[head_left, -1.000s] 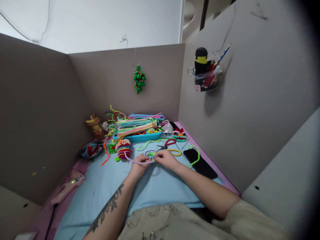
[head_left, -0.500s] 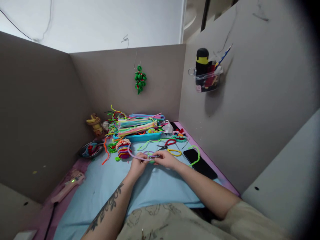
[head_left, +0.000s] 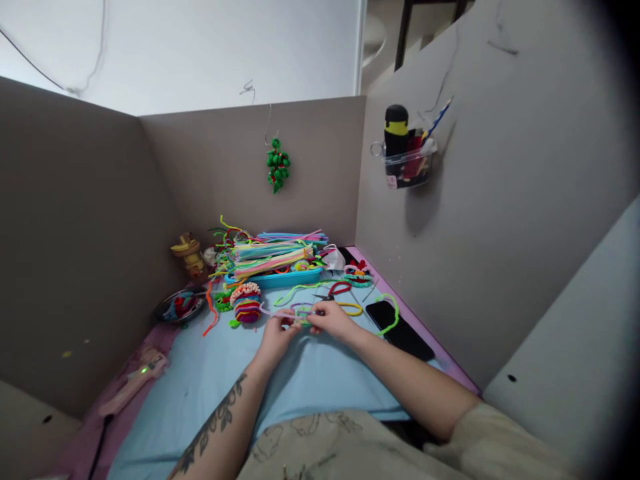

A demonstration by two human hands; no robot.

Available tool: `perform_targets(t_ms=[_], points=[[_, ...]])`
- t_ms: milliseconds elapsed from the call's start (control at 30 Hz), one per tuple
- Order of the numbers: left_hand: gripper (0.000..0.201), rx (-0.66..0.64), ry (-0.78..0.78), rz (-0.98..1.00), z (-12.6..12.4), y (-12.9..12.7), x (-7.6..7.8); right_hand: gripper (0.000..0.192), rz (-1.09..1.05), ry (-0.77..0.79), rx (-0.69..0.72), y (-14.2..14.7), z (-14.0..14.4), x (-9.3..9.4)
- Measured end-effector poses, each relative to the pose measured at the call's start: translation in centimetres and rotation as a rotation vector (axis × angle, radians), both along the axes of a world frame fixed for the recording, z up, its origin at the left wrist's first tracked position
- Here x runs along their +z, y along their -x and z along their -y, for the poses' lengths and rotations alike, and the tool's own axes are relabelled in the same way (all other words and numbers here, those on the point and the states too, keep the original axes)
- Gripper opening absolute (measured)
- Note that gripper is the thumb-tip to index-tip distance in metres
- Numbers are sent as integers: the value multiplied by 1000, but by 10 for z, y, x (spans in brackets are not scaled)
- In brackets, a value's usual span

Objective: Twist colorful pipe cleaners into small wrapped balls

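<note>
Over the pale blue cloth-covered table (head_left: 210,380), the left hand (head_left: 277,337) and right hand (head_left: 330,320) meet fingertip to fingertip, each pinched shut on the looped lilac-and-green fuzzy pipe cleaner (head_left: 300,311) held just above the cloth; a striped, multicoloured coiled pipe-cleaner ball (head_left: 246,303) sits near the left hand, red-handled scissors (head_left: 334,291) lie just beyond the loop, and a flat black phone (head_left: 399,328) rests to the right.
</note>
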State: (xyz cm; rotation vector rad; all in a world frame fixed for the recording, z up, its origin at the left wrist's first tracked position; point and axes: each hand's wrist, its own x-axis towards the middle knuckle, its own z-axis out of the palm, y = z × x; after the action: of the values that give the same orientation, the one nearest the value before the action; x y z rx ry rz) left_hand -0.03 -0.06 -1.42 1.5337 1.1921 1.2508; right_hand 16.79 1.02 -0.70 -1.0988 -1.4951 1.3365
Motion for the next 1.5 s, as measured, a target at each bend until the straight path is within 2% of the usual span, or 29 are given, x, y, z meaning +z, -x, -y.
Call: perform_targets(t_ms=[133, 233, 333, 433, 567, 767, 867, 967, 1067, 1200, 1333, 1500], points=[[45, 24, -35, 102, 5, -4, 6, 11, 37, -38, -51, -1, -3, -2], [36, -55, -25, 135, 7, -5, 10, 11, 47, -56, -57, -2, -4, -2], [29, -60, -3, 118, 7, -4, 11, 13, 6, -46, -71, -3, -4, -1], [36, 33, 88, 211, 5, 0, 11, 16, -71, 34, -87, -5, -7, 3], [45, 135, 229, 414, 1, 3, 11, 21, -187, 147, -40, -10, -9, 11], [35, 109, 422, 604, -2, 2, 8, 25, -224, 187, 33, -10, -5, 13], [31, 65, 450, 639, -2, 4, 8, 29, -210, 195, 53, -9, -4, 11], [34, -3, 410, 610, 1, 5, 10, 32, -185, 188, 45, -8, -4, 8], [42, -59, 366, 459, 4, 3, 11, 33, -174, 157, 70, -8, -4, 5], [42, -20, 313, 286, 5, -1, 8, 29, -192, 143, 135, -7, -3, 4], [38, 14, 320, 260, 4, -1, 7, 33, -278, 181, 158, -8, -2, 7], [36, -19, 317, 260, 5, 1, 9, 32, -316, 221, 173, -10, -2, 10]])
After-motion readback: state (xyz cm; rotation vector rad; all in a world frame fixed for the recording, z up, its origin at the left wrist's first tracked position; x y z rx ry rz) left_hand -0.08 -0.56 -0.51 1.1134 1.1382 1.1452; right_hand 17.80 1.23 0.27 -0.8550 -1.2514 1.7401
